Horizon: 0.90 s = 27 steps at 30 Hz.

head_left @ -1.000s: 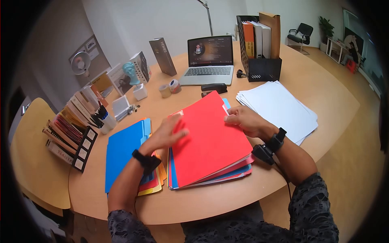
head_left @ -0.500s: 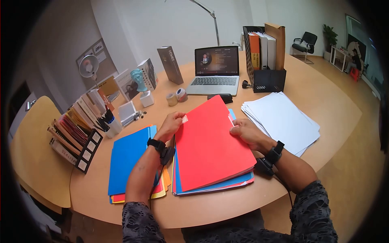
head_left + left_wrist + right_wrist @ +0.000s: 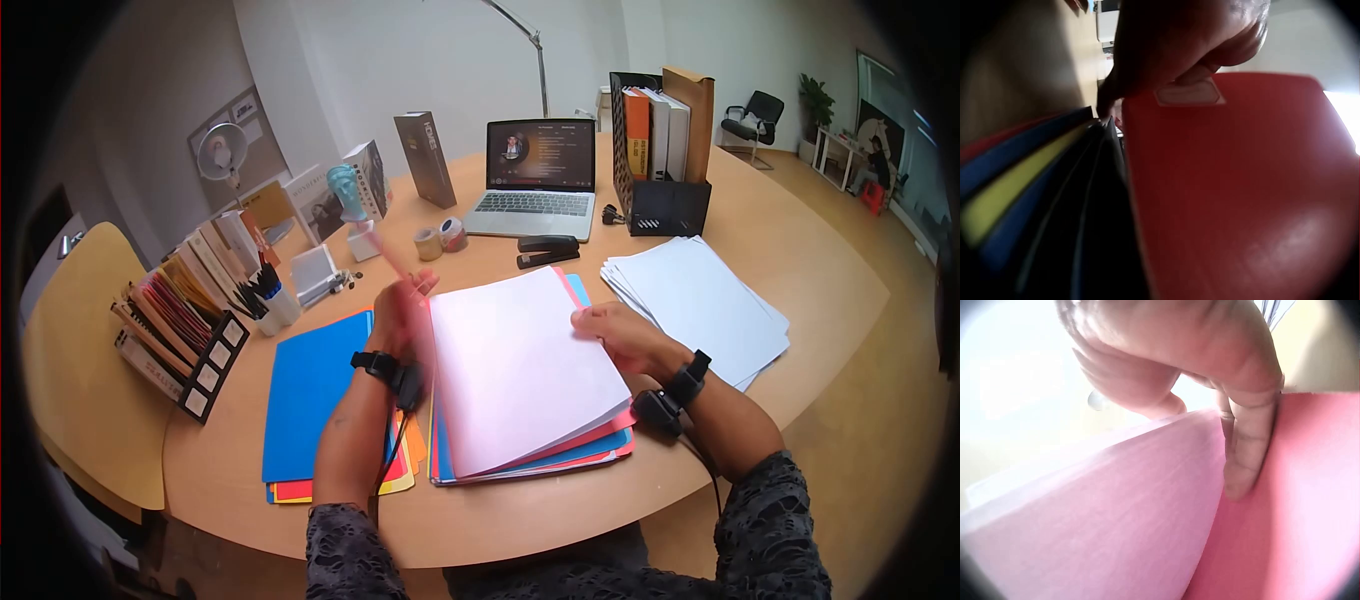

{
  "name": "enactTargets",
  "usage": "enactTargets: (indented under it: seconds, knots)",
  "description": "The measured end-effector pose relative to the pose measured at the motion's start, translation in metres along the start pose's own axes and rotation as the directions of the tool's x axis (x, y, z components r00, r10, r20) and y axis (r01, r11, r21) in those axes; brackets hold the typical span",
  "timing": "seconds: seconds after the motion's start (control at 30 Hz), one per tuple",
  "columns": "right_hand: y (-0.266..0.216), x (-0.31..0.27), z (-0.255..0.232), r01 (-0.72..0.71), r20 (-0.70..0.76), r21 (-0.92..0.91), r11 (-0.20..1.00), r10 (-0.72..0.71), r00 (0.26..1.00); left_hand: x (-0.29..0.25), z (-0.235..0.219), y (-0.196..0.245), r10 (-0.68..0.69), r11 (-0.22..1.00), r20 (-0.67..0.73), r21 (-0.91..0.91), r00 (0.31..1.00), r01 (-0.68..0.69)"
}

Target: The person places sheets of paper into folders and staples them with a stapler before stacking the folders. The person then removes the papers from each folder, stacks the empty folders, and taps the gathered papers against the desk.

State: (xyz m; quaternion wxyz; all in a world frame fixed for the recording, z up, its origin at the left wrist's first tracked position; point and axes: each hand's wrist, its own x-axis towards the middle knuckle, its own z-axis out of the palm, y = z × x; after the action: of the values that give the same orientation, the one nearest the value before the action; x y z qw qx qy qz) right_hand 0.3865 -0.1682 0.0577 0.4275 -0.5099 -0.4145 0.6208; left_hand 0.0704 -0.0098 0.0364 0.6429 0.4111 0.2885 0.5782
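Note:
The red folder stands open on a pile of coloured folders [image 3: 600, 447], its front cover [image 3: 1241, 181] raised on the left and seen nearly edge-on and blurred in the head view. My left hand [image 3: 403, 308] grips that cover beside its small white label [image 3: 1190, 94]. White sheets [image 3: 535, 375] lie inside the folder. At their right edge my right hand [image 3: 625, 335] pinches them, thumb on top. In the right wrist view its fingers [image 3: 1250, 440] reach beneath the sheets, against the folder's red back [image 3: 1316, 487].
Left of the pile lies a stack topped by a blue folder [image 3: 315, 400]. Loose white paper [image 3: 705, 305] lies on the right. Farther back are a stapler [image 3: 547, 250], tape rolls [image 3: 440, 240], a laptop [image 3: 535, 203] and a black file holder [image 3: 672, 210]. Books [image 3: 190, 305] and a pen cup [image 3: 275, 308] stand left.
My left hand closed on the red folder's left edge, then swung its cover up and leftward, exposing the white sheets. My right hand stays at the right edge.

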Motion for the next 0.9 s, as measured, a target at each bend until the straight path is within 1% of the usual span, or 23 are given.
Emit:
enactTargets:
  seconds: [0.03, 0.07, 0.13, 0.2, 0.23, 0.27, 0.3, 0.37, 0.4, 0.43, 0.47, 0.5, 0.53, 0.57, 0.6, 0.63, 0.67, 0.73, 0.8, 0.83, 0.87, 0.9]
  knots:
    - [0.001, 0.001, -0.001, -0.004, 0.04, -0.097, 0.995, 0.008, 0.999, -0.015, -0.004, 0.0, 0.012, 0.951, 0.082, -0.307, 0.997, 0.014]
    - [0.002, 0.003, -0.001, -0.004, 0.08, -0.194, 0.981, 0.02, 0.997, -0.009, -0.013, 0.001, 0.012, 0.951, 0.08, -0.31, 0.997, 0.014]
    - [0.003, -0.002, 0.002, 0.002, 0.074, -0.213, 0.977, 0.014, 0.997, -0.02, -0.013, 0.002, 0.014, 0.952, 0.083, -0.306, 0.996, 0.012]
    - [0.007, -0.003, 0.004, 0.126, 0.102, -0.349, 0.929, -0.096, 0.99, -0.023, -0.015, -0.001, 0.014, 0.95, 0.092, -0.311, 0.996, 0.016]
    - [0.001, -0.011, 0.011, 0.14, 0.067, -0.338, 0.931, -0.125, 0.99, -0.021, -0.014, -0.005, 0.012, 0.947, 0.102, -0.319, 0.995, 0.021]
    - [-0.005, -0.016, 0.013, 0.134, 0.049, -0.351, 0.927, -0.125, 0.991, -0.019, -0.01, -0.011, 0.011, 0.943, 0.118, -0.33, 0.993, 0.029]
    - [-0.013, -0.02, 0.012, 0.153, 0.041, -0.335, 0.93, -0.148, 0.988, -0.021, 0.0, -0.016, 0.008, 0.938, 0.138, -0.345, 0.99, 0.041]
    - [-0.03, -0.028, -0.007, 0.201, 0.021, -0.334, 0.921, -0.205, 0.978, -0.02, 0.019, -0.031, -0.008, 0.925, 0.182, -0.373, 0.983, 0.076]
    - [-0.041, -0.032, -0.019, 0.265, -0.002, -0.323, 0.909, -0.28, 0.96, -0.017, 0.024, -0.041, -0.018, 0.919, 0.2, -0.382, 0.98, 0.095]
    - [-0.055, -0.038, -0.035, 0.28, -0.075, -0.449, 0.849, -0.348, 0.934, -0.015, 0.025, -0.051, -0.026, 0.914, 0.213, -0.39, 0.977, 0.11]
    - [-0.072, -0.047, -0.052, 0.291, -0.114, -0.507, 0.811, -0.398, 0.91, -0.01, 0.023, -0.062, -0.032, 0.91, 0.221, -0.397, 0.975, 0.119]
    - [-0.088, -0.049, -0.081, 0.212, -0.177, -0.603, 0.769, -0.389, 0.904, -0.01, 0.023, -0.066, -0.033, 0.907, 0.226, -0.403, 0.973, 0.125]
    - [-0.105, -0.064, -0.086, 0.171, -0.278, -0.631, 0.756, -0.427, 0.86, -0.01, 0.023, -0.07, -0.033, 0.904, 0.23, -0.409, 0.973, 0.127]
    - [-0.116, -0.065, -0.122, 0.157, -0.302, -0.664, 0.731, -0.454, 0.838, -0.01, 0.023, -0.073, -0.031, 0.901, 0.233, -0.414, 0.972, 0.129]
    - [-0.126, -0.07, -0.139, 0.141, -0.363, -0.665, 0.734, -0.482, 0.798, -0.01, 0.023, -0.075, -0.029, 0.899, 0.237, -0.419, 0.971, 0.129]
    - [-0.129, -0.071, -0.165, 0.172, -0.376, -0.658, 0.733, -0.517, 0.769, -0.01, 0.024, -0.077, -0.024, 0.898, 0.241, -0.422, 0.97, 0.127]
    - [-0.129, -0.075, -0.186, 0.169, -0.374, -0.664, 0.728, -0.52, 0.768, -0.01, 0.024, -0.078, -0.019, 0.897, 0.244, -0.424, 0.97, 0.124]
    - [-0.127, -0.081, -0.221, 0.01, -0.442, -0.657, 0.754, -0.396, 0.805, -0.009, 0.025, -0.077, -0.006, 0.899, 0.25, -0.423, 0.968, 0.115]
    - [-0.113, -0.084, -0.237, -0.114, -0.507, -0.67, 0.734, -0.339, 0.793, -0.007, 0.024, -0.074, 0.009, 0.903, 0.254, -0.418, 0.967, 0.101]
    - [-0.1, -0.077, -0.253, -0.139, -0.534, -0.649, 0.748, -0.318, 0.784, -0.007, 0.022, -0.072, 0.016, 0.906, 0.253, -0.413, 0.967, 0.093]
    - [-0.092, -0.075, -0.257, -0.178, -0.555, -0.639, 0.748, -0.288, 0.781, -0.007, 0.021, -0.068, 0.024, 0.91, 0.252, -0.407, 0.967, 0.084]
    - [-0.085, -0.074, -0.257, -0.246, -0.564, -0.67, 0.701, -0.265, 0.782, -0.006, 0.019, -0.064, 0.032, 0.914, 0.253, -0.399, 0.967, 0.074]
